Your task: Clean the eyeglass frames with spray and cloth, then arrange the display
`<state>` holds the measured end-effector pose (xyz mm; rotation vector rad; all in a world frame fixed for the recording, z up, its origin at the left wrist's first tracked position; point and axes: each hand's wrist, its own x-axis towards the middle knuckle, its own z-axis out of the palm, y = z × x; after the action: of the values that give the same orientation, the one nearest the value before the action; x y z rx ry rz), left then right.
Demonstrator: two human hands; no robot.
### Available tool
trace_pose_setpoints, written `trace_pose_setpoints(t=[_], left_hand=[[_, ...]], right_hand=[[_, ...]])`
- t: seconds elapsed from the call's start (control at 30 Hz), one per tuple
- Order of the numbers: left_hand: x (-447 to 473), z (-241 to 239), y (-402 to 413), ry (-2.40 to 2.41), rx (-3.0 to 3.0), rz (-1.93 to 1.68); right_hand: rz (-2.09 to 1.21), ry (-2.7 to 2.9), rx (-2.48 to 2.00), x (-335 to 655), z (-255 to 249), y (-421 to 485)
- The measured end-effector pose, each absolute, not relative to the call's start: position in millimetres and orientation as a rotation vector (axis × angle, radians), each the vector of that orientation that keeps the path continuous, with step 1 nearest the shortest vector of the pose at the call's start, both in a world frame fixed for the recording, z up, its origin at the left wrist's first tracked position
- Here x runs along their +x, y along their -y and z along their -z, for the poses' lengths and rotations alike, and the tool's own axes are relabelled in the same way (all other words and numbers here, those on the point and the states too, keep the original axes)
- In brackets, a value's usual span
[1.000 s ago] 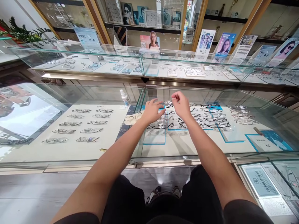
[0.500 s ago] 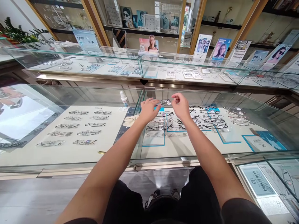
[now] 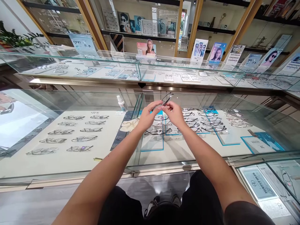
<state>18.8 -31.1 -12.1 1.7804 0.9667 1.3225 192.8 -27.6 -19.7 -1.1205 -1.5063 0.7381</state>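
Both my arms reach out over a glass display case [image 3: 182,162]. My left hand [image 3: 147,116] and my right hand [image 3: 174,113] are together above the case, each pinching a thin dark pair of glasses [image 3: 167,100] that sticks up between the fingers. Below the hands, rows of eyeglass frames [image 3: 201,123] lie on a white and blue pad inside the case. A beige cloth [image 3: 128,125] lies just left of my left wrist.
A small white spray bottle [image 3: 122,103] stands behind the cloth. The left case [image 3: 70,162] holds more rows of frames [image 3: 70,132]. A second glass counter [image 3: 140,67] with glasses and advert cards [image 3: 199,50] runs across the back. My knees and shoes show below.
My hands have come together and lifted the pair of glasses off the display. The glasses now stand tilted up between my fingers. The view has tipped slightly down.
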Motion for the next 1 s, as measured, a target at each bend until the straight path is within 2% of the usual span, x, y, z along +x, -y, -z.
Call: trace_pose_setpoints(t=[0.33, 0.7, 1.0], left_hand=[[16, 15, 31, -1.070, 1.728, -1.452], [11, 32, 9, -0.862, 1.580, -1.409], [4, 22, 11, -0.977, 1.650, -1.394]], right_hand=[[-0.733, 1.538, -1.011, 199, 12, 31], [-0.835, 1.611, -0.973, 202, 7, 33], [-0.688, 1.502, -1.122, 217, 6, 25]])
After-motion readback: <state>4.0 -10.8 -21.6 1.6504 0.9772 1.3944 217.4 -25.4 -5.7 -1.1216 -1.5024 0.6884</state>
